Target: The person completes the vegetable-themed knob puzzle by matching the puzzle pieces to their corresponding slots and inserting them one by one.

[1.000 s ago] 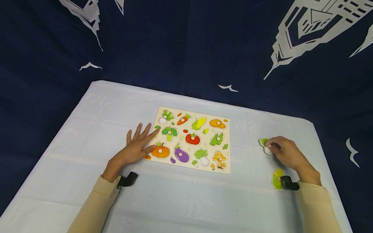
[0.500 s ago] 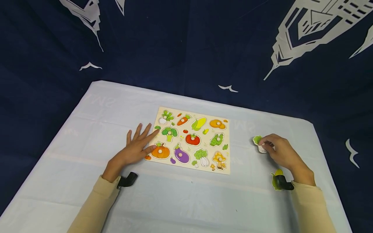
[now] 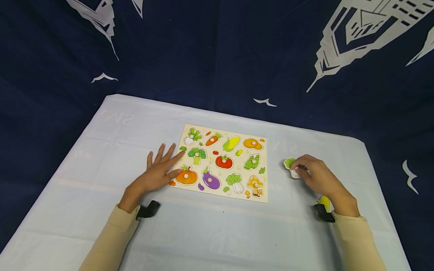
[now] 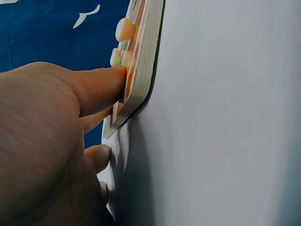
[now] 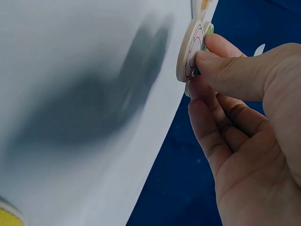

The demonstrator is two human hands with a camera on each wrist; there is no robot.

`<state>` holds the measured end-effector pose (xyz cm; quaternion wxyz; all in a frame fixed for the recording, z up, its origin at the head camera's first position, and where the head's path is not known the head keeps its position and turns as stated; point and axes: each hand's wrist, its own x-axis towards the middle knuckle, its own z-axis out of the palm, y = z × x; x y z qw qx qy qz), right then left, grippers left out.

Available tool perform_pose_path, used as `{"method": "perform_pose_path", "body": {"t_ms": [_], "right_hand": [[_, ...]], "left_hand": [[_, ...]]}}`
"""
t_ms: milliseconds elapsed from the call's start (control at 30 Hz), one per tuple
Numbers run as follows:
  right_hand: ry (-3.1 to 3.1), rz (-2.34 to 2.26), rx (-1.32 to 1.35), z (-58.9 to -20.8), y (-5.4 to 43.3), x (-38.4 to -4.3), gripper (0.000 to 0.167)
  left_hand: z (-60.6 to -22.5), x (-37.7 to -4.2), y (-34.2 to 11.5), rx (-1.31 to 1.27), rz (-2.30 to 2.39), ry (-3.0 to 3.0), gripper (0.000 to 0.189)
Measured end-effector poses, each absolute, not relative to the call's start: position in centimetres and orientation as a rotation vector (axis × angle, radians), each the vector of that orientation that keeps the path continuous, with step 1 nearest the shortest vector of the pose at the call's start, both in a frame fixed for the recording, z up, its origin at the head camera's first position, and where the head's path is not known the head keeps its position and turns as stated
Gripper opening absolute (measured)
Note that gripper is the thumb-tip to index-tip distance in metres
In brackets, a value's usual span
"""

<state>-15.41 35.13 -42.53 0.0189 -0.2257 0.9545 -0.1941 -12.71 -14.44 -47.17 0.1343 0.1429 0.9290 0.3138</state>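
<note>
My right hand pinches a bok choy puzzle piece between thumb and fingers, to the right of the wooden vegetable puzzle board. In the right wrist view the bok choy piece stands tilted on edge, its knob hidden by the fingers. My left hand lies with fingers spread at the board's left edge, thumb and index finger on it. The left wrist view has the thumb against the board's top, near its corner. A corn puzzle piece lies partly hidden beneath the right wrist.
Knobbed vegetable pieces, among them a tomato and an eggplant, sit in the board. The corn spot and bok choy spot show pictures without knobs. A white cloth covers the table; a dark blue curtain hangs behind.
My right hand has moved left with the bok choy piece, closer to the board, and its wrist now covers more of the corn piece. The left hand has stayed in place.
</note>
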Motion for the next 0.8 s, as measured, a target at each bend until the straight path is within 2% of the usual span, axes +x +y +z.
{"method": "perform_pose_path", "body": {"t_ms": [800], "right_hand": [[2.887, -0.579, -1.010, -41.4, 28.8, -14.3, 0.022]], "left_hand": [[-47.2, -12.6, -14.4, 0.427, 0.901, 2.713, 0.064]]}}
